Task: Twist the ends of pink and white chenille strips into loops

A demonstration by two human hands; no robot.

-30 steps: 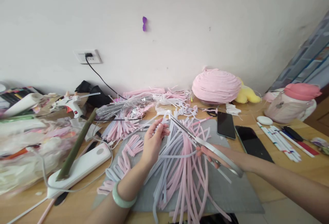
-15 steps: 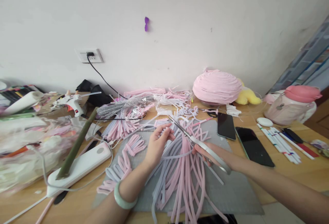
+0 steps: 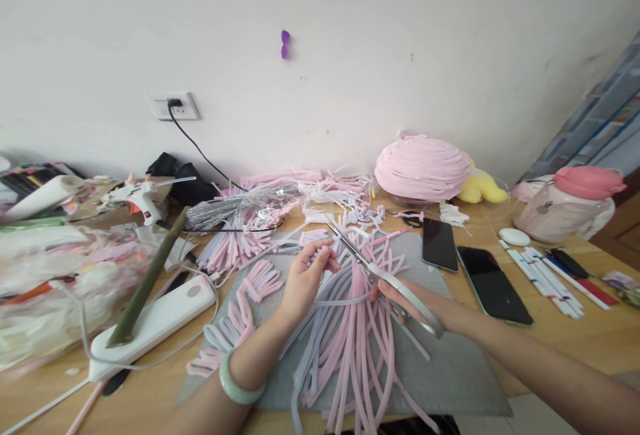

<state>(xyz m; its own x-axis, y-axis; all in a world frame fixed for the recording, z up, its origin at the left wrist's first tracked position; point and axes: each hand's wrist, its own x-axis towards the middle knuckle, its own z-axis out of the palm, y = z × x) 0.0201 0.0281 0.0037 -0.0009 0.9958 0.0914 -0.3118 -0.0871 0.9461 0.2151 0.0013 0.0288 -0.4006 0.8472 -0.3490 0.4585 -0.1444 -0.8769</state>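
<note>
My left hand (image 3: 311, 274) is closed around the end of some pale fuzzy strips, above the middle of the grey mat (image 3: 440, 375). My right hand (image 3: 395, 298) grips the handles of large silver scissors (image 3: 357, 252), whose blades point up and left, just past my left fingertips. Long pink and pale lilac fuzzy stems (image 3: 350, 342) fan out below both hands over the mat. Short folded pink and lilac bundles (image 3: 260, 280) lie to the left of my left hand.
Two dark phones (image 3: 495, 285), white pens (image 3: 545, 282) and a pink-lidded jug (image 3: 570, 208) stand or lie right. A pink coil (image 3: 421, 168) sits by the wall. Left are a white power strip (image 3: 155, 325), green rod (image 3: 150, 278), glue gun (image 3: 140, 200) and plastic bags (image 3: 45, 302).
The scissors and my right hand have shifted very slightly left. My left hand keeps its hold, almost unmoved.
</note>
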